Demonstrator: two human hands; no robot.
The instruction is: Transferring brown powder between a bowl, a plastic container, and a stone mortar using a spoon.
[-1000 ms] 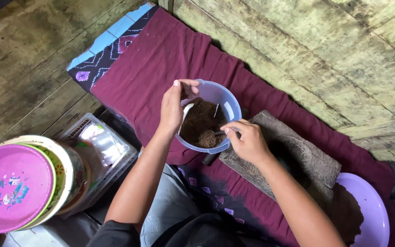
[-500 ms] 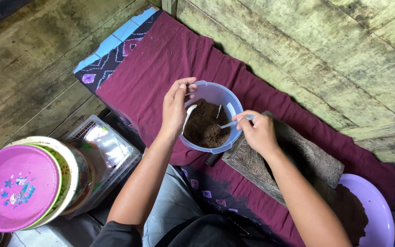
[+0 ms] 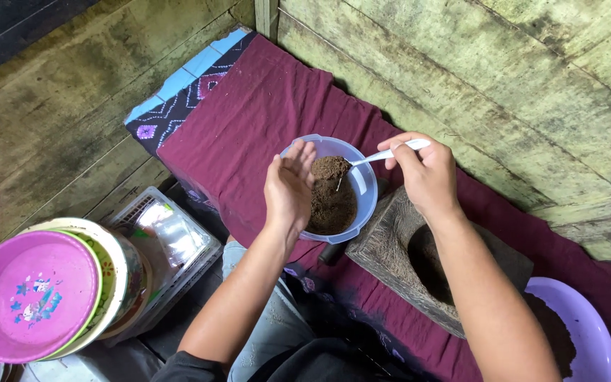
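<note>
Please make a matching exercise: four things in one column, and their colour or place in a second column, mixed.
1. spoon
2. round bowl
3. cloth
4. stack of plates

a. maroon, spread under the bowl
b. pale blue, holds brown powder
c. white, held in the right hand
d. bottom left, pink one on top

Pairs: 1-c, 2-b, 3-a, 4-d

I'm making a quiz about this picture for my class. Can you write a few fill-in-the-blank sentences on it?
1. The right hand holds a white ____ heaped with brown powder.
2. The left hand is cupped beside a clear ____ tub.
3. The tub sits on a ____ cloth.
4. At the lower left is a stack of plates with a ____ plate on top.

Missing words: spoon; blue; maroon; pink
</note>
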